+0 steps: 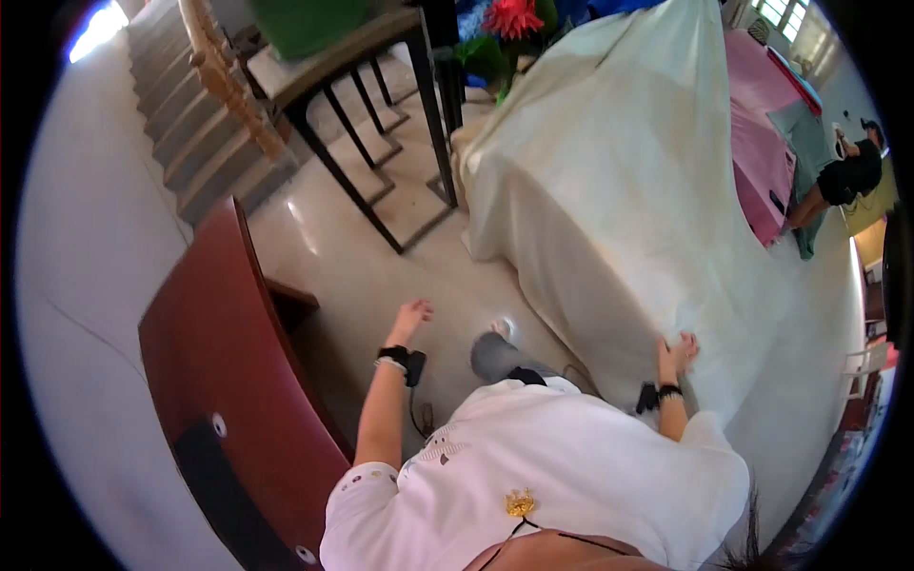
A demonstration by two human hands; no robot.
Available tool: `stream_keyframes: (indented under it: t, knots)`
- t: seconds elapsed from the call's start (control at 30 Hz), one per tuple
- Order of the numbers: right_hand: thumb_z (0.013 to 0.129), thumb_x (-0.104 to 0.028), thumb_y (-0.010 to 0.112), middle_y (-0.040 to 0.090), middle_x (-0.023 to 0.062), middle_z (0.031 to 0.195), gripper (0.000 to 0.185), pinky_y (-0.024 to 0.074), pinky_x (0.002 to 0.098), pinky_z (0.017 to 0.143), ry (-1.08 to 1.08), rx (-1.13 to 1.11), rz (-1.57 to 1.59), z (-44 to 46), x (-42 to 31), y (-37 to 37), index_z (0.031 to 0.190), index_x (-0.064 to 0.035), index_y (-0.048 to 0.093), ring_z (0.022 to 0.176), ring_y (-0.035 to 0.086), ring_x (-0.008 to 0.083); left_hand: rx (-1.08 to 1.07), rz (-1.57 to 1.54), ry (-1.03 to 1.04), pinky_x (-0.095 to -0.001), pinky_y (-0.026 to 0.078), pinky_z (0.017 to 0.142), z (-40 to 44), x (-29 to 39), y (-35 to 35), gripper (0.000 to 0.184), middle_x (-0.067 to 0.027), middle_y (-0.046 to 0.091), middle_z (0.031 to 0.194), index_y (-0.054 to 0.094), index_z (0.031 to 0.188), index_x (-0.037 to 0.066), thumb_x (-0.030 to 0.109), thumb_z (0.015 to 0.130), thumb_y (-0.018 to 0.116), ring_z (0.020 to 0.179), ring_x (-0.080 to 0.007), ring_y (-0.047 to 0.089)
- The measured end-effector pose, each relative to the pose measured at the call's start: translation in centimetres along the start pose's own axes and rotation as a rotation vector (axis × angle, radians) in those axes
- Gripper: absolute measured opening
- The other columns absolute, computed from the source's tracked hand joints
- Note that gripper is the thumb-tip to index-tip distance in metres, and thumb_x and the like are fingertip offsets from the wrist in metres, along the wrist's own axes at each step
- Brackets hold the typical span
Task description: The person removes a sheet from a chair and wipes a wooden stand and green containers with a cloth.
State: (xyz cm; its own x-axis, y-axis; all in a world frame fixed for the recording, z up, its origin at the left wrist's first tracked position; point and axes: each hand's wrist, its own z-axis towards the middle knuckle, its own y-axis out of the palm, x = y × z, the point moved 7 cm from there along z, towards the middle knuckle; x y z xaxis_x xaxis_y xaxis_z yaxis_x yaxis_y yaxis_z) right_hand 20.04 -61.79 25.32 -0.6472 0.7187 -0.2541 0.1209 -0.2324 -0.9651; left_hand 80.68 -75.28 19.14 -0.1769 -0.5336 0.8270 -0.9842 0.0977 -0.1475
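A large cream cloth [609, 190] drapes over a bulky form whose shape is hidden, falling in folds to the floor. My right hand [678, 354] is at the cloth's near side, fingers somewhat spread and seeming to touch the fabric; no bunched cloth shows in it. Out over the floor, my left hand [412, 319] hangs with loosely bent fingers and nothing in it. It is between the dark red curved wooden panel [238, 343] and the cloth. Each wrist wears a black strap with a small device, the left one [407, 364] trailing a cable.
A black-framed table [347, 57] carrying something green [309, 24] stands ahead, beside a stairway [205, 124] with a wooden railing. Red and blue flowers [514, 17] are behind the cloth. At far right, another person [850, 171] stands by pink fabric [757, 124].
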Motion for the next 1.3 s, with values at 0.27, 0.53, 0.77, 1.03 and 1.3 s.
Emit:
stream_keyframes:
  t: [0.27,0.53,0.77,1.03,1.3]
  knots:
    - [0.054,-0.023,0.068,0.025,0.0068,0.121,0.058,0.0216,0.0477,0.090,0.367,-0.151,0.020,-2.5,0.2,-0.6,0.103,-0.0156,0.038,0.112,0.025,0.0304,-0.278,0.159,0.040,-0.0229,0.039,0.059,18.4,9.5,2.5,0.026,-0.0037,0.056,0.089,0.048,0.101,0.005,0.021,0.085,0.035,0.071,-0.0107,0.053]
    - [0.071,-0.014,0.051,0.046,0.0056,0.092,0.026,0.0383,0.0262,0.065,0.495,0.191,0.640,1.2,-7.0,-3.7,0.096,-0.0061,0.049,0.073,0.045,0.0149,-0.309,0.458,0.555,-0.0315,0.041,0.072,40.5,23.5,7.2,0.033,-0.0149,0.055,0.092,0.045,0.105,-0.002,0.020,0.080,0.043,0.081,-0.0253,0.054]
    - [0.076,-0.007,0.047,0.051,0.0034,0.085,0.022,0.0378,0.0228,0.066,0.273,0.021,0.798,5.6,-30.1,-5.8,0.098,-0.0057,0.048,0.077,0.050,0.0118,-0.485,0.387,0.674,-0.0326,0.030,0.090,46.0,33.9,13.7,0.065,-0.0214,0.037,0.117,0.030,0.118,-0.002,0.023,0.067,0.061,0.108,-0.0306,0.036]
    - [0.077,-0.002,0.045,0.056,0.0086,0.084,0.017,0.0418,0.0260,0.069,0.032,-0.254,0.674,4.9,-43.1,-0.1,0.093,-0.0009,0.049,0.077,0.053,0.0159,-0.675,0.557,0.565,-0.0353,0.030,0.089,47.9,33.8,23.2,0.065,-0.0201,0.041,0.114,0.042,0.110,-0.001,0.034,0.061,0.065,0.107,-0.0314,0.037]
    - [0.078,-0.007,0.047,0.056,0.0105,0.082,0.019,0.0424,0.0269,0.067,-0.071,-0.306,0.739,10.2,-47.9,1.0,0.097,-0.0010,0.048,0.077,0.054,0.0191,-0.949,-0.178,0.032,-0.0294,0.039,0.078,37.3,38.7,16.5,0.042,-0.0101,0.047,0.108,0.044,0.108,0.000,0.022,0.074,0.055,0.098,-0.0186,0.045]
